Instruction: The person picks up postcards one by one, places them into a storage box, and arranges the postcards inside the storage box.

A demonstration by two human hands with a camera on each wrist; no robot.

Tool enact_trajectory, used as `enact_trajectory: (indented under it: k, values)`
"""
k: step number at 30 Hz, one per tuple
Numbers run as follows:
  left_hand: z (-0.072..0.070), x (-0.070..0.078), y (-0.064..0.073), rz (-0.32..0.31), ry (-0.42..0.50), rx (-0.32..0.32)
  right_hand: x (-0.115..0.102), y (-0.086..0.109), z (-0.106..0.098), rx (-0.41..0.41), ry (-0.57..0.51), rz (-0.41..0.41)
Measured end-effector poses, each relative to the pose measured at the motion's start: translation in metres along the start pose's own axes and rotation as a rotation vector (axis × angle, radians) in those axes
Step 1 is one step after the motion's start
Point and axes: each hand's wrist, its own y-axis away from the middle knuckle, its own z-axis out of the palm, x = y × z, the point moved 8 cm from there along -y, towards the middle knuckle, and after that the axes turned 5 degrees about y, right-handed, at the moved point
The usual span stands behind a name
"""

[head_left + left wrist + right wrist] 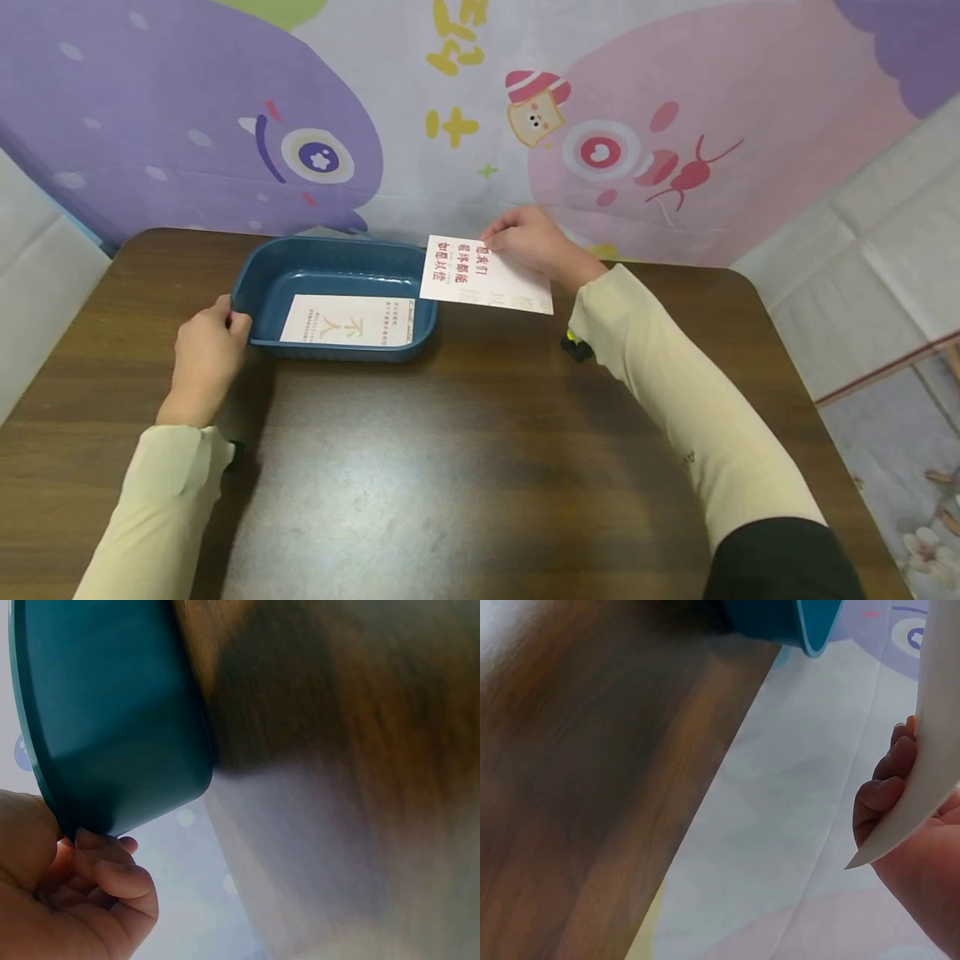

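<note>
My left hand point(210, 350) pinches the left end of a dark blue plastic basin point(337, 353), which rests on the table; in the left wrist view, thumb and fingers meet at the rim. Inside the basin lies a white card point(348, 321) with large gold characters and smaller print. My right hand point(536, 242) pinches a second white card point(450, 279) with red characters by its far edge. This card is held beside the basin, its left edge overlapping the basin's right rim in the head view. From the right wrist view, the card point(937, 750) appears bent and hides part of the fingers.
A brown wooden table point(480, 467) lies beneath, its far edge just behind the basin. Beyond that edge hangs a cloth backdrop point(465, 183) printed with purple and pink cartoon figures. Pale tiled walls point(862, 250) stand at both sides.
</note>
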Motion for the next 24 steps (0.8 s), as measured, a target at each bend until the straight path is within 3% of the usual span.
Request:
enact_trajectory:
  k: [24]
  values:
    - [-0.001,-0.001,-0.001,-0.009,-0.006,0.01,-0.028,-0.009,0.022,-0.041,-0.013,-0.019]
